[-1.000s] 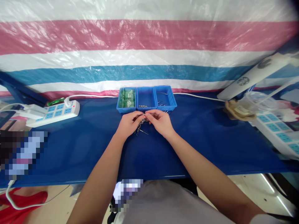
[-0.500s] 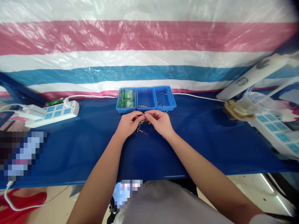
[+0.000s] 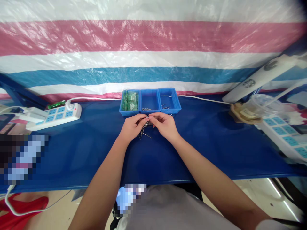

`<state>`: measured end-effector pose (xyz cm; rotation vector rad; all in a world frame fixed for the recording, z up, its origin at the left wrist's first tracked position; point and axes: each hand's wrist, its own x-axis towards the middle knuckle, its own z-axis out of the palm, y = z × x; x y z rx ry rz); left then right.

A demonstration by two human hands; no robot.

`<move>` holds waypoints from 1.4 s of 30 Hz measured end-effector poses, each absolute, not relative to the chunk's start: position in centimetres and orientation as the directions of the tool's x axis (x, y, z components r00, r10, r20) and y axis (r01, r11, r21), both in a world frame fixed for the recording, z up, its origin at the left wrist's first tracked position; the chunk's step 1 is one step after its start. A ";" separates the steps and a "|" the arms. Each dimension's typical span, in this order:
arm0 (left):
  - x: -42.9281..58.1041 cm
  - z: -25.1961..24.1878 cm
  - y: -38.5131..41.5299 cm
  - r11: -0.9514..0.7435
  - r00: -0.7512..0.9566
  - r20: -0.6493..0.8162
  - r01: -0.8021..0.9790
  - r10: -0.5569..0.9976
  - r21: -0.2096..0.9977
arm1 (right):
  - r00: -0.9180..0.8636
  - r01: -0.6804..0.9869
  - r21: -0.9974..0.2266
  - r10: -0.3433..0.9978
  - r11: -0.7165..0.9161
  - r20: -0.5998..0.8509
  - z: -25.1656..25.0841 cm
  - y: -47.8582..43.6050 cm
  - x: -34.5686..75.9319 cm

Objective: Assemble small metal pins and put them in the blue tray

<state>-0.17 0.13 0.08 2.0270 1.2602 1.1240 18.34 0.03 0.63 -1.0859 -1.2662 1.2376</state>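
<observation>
Two bare hands meet over the blue table (image 3: 206,137), left hand (image 3: 131,127) and right hand (image 3: 166,125) both narrowed to a fingertip pinch; whether something small sits between the fingertips I cannot tell; next to nothing has changed over the past second, the wrists in the same spot and only the fingertips possibly shifting a touch, which suggests fine handling still in progress; just below the fingers, partly covered by them, lies a cluster of thin metal pieces (image 3: 142,131), one stray piece (image 3: 147,135) angled out toward the body; right behind the hands three blue bins (image 3: 177,101) stand side by side, the left with green packets (image 3: 132,99), the middle with small round metal bits (image 3: 146,109), the right with a few slender pieces (image 3: 166,95); farther off, a white power strip (image 3: 77,111) is at left, another strip (image 3: 285,135) and a clear container (image 3: 263,103) at right; a striped plastic sheet (image 3: 153,35) backs everything, and red cloth (image 3: 26,207) shows below the table edge.
</observation>
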 end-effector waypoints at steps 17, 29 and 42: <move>-0.2 0.1 0.2 -0.448 0.244 0.376 0.479 0.894 0.755 | -0.075 -0.021 -0.994 0.991 0.112 0.113 0.7 -0.1 18.2; -0.1 -0.4 0.2 -0.452 0.201 0.406 0.472 0.891 0.757 | -0.061 -0.043 -0.996 0.995 0.080 0.083 0.5 0.0 18.2; 0.0 -0.4 0.1 -0.451 0.200 0.406 0.470 0.892 0.759 | -0.063 -0.028 -0.996 0.994 0.089 0.090 0.5 0.0 18.3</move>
